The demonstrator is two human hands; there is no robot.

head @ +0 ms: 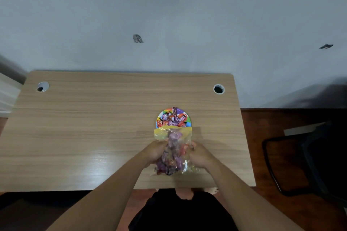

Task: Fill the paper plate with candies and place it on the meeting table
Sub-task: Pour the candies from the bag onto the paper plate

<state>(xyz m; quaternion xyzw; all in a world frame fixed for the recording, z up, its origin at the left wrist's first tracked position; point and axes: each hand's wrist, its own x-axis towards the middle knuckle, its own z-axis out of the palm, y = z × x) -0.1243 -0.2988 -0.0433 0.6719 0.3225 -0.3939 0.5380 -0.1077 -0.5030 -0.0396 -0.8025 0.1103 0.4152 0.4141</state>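
A small paper plate point(160, 115) with a rainbow rim sits on the wooden table, right of centre, and several wrapped candies point(173, 119) are piled on it. Just in front of it I hold a clear zip bag of candies point(173, 148) with a yellow top edge. The bag's mouth points at the plate and overlaps its near rim. My left hand point(155, 151) grips the bag's left side and my right hand point(200, 154) grips its right side. Purple and red candies fill the bag.
The wooden table point(84, 137) stands against a pale wall and has two round cable holes point(218, 89) near its back corners. A dark chair point(304, 159) stands to the right on a reddish floor. A light cabinet edge shows at far left.
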